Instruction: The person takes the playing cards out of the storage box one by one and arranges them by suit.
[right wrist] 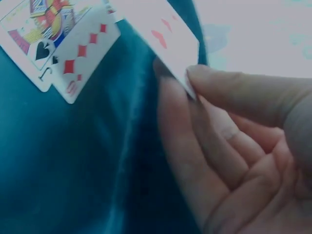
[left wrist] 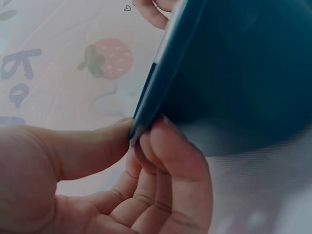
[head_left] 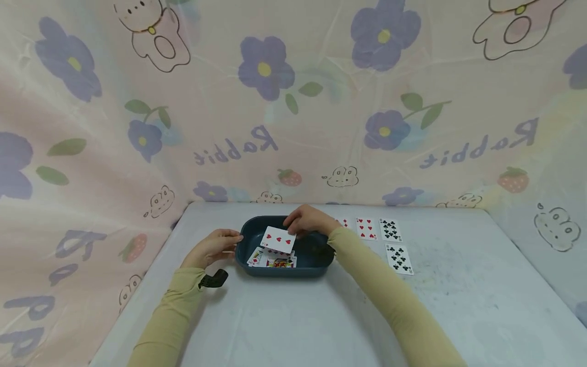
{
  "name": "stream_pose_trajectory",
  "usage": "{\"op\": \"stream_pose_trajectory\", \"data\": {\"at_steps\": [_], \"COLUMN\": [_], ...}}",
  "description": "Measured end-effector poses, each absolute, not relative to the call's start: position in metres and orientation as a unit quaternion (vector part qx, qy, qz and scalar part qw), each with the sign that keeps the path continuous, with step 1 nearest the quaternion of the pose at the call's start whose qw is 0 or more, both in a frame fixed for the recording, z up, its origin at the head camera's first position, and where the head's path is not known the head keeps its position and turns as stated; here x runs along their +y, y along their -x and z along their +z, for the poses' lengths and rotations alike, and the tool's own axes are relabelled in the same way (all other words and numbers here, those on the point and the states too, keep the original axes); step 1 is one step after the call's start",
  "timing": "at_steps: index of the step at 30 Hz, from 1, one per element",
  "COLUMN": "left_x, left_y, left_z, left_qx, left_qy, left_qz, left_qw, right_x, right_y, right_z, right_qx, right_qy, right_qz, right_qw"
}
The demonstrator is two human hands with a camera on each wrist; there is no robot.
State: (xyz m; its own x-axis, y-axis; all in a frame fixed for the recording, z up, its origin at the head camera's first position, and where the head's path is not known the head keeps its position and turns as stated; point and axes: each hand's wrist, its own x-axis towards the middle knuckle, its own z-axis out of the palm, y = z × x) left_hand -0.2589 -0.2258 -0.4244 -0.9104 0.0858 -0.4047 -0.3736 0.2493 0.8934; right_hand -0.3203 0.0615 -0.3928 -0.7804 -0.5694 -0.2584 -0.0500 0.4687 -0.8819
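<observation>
A dark teal oval basin (head_left: 284, 272) stands on the white table. At its left end my left hand (head_left: 212, 248) pinches the rim between thumb and fingers, as the left wrist view shows with the basin wall (left wrist: 234, 73) beside the fingertips. My right hand (head_left: 313, 220) reaches over the far side of the basin and pinches a three of hearts playing card (head_left: 277, 239) by its corner. Thumb and index finger meet on the card's edge in the right wrist view. Beneath that card lie several playing cards (head_left: 281, 262) in the basin, among them a jack of spades (right wrist: 36, 46) and a diamond card (right wrist: 90, 53).
Right of the basin, face-up cards lie in rows: a six of hearts (head_left: 366, 229), a black club card (head_left: 391, 230) and another club card (head_left: 399, 259). A red card (head_left: 343, 223) is partly hidden behind my right arm. A patterned curtain (head_left: 312, 137) stands behind the table.
</observation>
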Motion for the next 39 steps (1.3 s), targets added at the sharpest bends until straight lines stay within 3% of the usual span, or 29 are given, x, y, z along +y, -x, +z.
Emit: {"op": "stream_pose_trajectory", "data": {"at_steps": [8,24,31,39], "left_x": [-0.227,-0.224,-0.225,-0.226], "left_y": [0.259,0.259,0.256,0.256], "left_z": [-0.426,-0.424,-0.425,-0.426], "left_qx": [0.765,0.764,0.76,0.765], "left_qy": [0.092,0.082,0.078,0.079], "left_qz": [0.608,0.611,0.615,0.611], "left_qw": [0.19,0.189,0.192,0.186], "right_x": [0.09,0.173,0.21,0.252], "right_y": [0.311,0.287,0.274,0.258], "right_z": [-0.373,-0.356,-0.365,-0.393], "right_qx": [0.753,0.788,0.792,0.802], "right_qy": [0.213,0.173,0.152,0.132], "right_qz": [-0.547,-0.562,-0.569,-0.552], "right_qw": [0.297,0.184,0.16,0.186]}}
